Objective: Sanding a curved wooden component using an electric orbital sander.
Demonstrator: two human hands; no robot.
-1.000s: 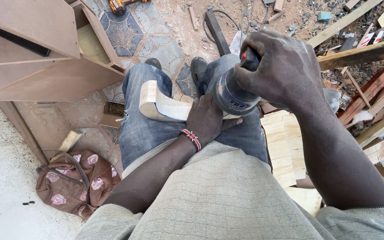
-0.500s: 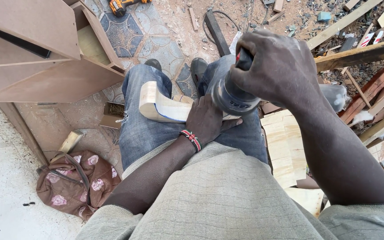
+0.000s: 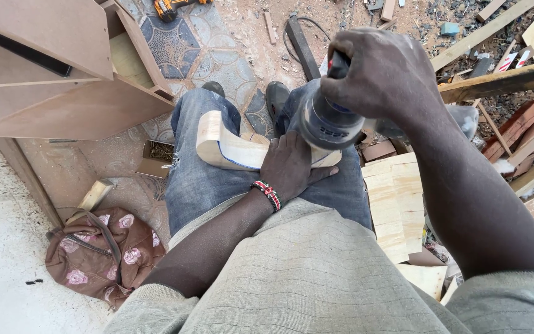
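A curved pale wooden piece point(image 3: 225, 143) with a blue pencil line lies across my jeans-clad lap. My left hand point(image 3: 292, 167), a beaded band at its wrist, presses flat on top of the piece and pins it to my thighs. My right hand point(image 3: 383, 74) grips a grey power grinder point(image 3: 329, 121) from above, its round body held over the right end of the wood. The contact between the tool and the wood is hidden.
A brown cabinet carcass point(image 3: 50, 74) stands at the left. A flowered brown bag point(image 3: 103, 253) lies on the floor lower left. Stacked pale wood blocks point(image 3: 397, 204) sit at my right. Timber offcuts point(image 3: 514, 80), a cable and a yellow drill point(image 3: 169, 6) litter the patterned floor.
My right hand and the grinder have shifted slightly up and to the right over the wood. The left hand stays put on the piece.
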